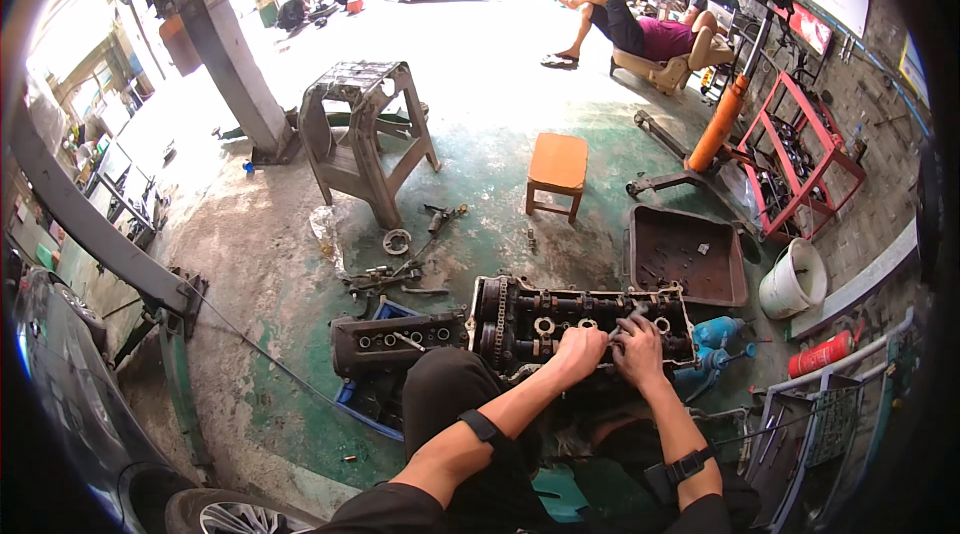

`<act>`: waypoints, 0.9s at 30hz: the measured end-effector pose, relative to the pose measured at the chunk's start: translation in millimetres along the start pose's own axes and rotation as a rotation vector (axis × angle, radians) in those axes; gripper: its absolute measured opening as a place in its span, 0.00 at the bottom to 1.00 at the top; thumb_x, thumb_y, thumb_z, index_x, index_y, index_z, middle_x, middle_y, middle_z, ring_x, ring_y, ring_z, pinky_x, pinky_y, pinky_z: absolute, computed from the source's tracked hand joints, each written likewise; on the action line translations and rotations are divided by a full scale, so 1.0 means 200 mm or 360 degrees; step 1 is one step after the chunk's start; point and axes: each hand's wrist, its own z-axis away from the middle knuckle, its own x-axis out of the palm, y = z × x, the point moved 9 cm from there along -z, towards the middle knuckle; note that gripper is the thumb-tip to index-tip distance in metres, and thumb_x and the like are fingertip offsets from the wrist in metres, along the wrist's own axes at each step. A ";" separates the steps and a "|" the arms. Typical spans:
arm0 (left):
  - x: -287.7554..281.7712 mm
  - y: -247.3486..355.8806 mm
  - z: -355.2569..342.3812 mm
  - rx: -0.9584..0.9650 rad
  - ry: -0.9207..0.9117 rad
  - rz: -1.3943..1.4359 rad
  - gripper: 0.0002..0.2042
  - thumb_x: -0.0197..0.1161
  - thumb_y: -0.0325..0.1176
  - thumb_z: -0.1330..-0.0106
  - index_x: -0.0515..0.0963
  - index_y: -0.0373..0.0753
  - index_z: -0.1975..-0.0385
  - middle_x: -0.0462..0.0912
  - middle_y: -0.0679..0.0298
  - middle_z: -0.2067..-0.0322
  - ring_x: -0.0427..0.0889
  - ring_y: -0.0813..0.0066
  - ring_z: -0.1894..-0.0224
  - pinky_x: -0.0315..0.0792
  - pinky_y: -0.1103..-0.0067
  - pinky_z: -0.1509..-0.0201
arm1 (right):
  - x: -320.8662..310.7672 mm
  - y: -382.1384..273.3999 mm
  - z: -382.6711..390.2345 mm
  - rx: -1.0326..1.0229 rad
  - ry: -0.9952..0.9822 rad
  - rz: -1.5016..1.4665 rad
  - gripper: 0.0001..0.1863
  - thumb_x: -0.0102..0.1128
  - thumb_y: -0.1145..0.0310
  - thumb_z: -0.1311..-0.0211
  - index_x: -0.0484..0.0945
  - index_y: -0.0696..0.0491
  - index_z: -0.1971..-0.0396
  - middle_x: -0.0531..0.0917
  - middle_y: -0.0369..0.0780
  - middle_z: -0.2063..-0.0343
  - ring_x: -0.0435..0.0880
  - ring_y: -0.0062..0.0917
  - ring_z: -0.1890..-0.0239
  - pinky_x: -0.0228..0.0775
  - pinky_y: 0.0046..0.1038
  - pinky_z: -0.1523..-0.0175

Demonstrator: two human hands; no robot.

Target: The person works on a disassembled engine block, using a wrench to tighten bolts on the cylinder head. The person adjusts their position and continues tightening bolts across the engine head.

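An engine cylinder head (525, 322) with its camshafts bared lies in front of my knees, a timing chain (502, 319) running along its left end. My left hand (580, 352) is closed in a fist over its near side, right of the middle. Beside it my right hand (638, 344) has its fingers bent inward close to the left one. Whatever is between the fingers of either hand is too small or hidden to make out. To the left, a dark valve cover (370, 359) rests on a blue tray (385, 404), with a slim metal tool (410, 343) on top.
Behind the engine stand an orange-topped stool (558, 164), a brown drip pan (735, 279) and a grey plastic step stool (330, 174). Metal parts (395, 279) lie on the floor. Right are a blue jack (712, 344), white bucket (793, 279) and fire extinguisher (822, 354). A person reclines far back.
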 end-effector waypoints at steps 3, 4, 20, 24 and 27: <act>0.00 -0.01 0.00 -0.0001 -0.0004 0.0099 0.03 0.58 0.28 0.47 0.77 0.37 0.76 0.81 0.51 0.77 0.83 0.53 0.72 0.76 0.64 0.69 | 0.12 -0.04 -0.10 0.0015 -0.0090 -0.0204 0.13 0.63 0.71 0.57 0.84 0.53 0.67 0.78 0.43 0.49 0.70 0.40 0.42 0.63 0.39 0.39; 0.00 -0.01 0.00 0.0040 -0.0021 0.0082 0.03 0.58 0.28 0.48 0.77 0.37 0.77 0.82 0.52 0.76 0.83 0.54 0.73 0.77 0.64 0.70 | 0.13 -0.09 -0.10 -0.0118 -0.0061 -0.0328 0.16 0.62 0.73 0.57 0.83 0.54 0.63 0.78 0.44 0.48 0.70 0.42 0.42 0.65 0.37 0.39; -0.01 -0.01 0.01 -0.0230 -0.0227 0.0038 0.08 0.62 0.36 0.49 0.81 0.39 0.75 0.83 0.52 0.73 0.84 0.55 0.69 0.76 0.63 0.67 | -0.01 -0.10 0.08 -0.0049 -0.0116 -0.0687 0.17 0.55 0.83 0.65 0.83 0.55 0.70 0.77 0.43 0.48 0.70 0.41 0.42 0.64 0.37 0.39; -0.04 0.01 0.01 -0.0180 -0.0113 0.0006 0.07 0.61 0.35 0.49 0.81 0.40 0.75 0.83 0.53 0.74 0.84 0.54 0.69 0.76 0.63 0.67 | -0.06 -0.05 0.11 -0.0024 -0.0123 -0.0447 0.14 0.56 0.81 0.64 0.84 0.55 0.72 0.76 0.42 0.47 0.69 0.41 0.41 0.62 0.37 0.38; -0.06 0.00 0.00 -0.0179 -0.0048 -0.0018 0.05 0.60 0.33 0.48 0.80 0.39 0.76 0.83 0.53 0.75 0.84 0.54 0.70 0.76 0.63 0.67 | -0.06 0.01 0.13 0.0084 -0.0079 -0.0245 0.14 0.56 0.79 0.62 0.84 0.56 0.71 0.76 0.43 0.47 0.67 0.42 0.40 0.60 0.37 0.36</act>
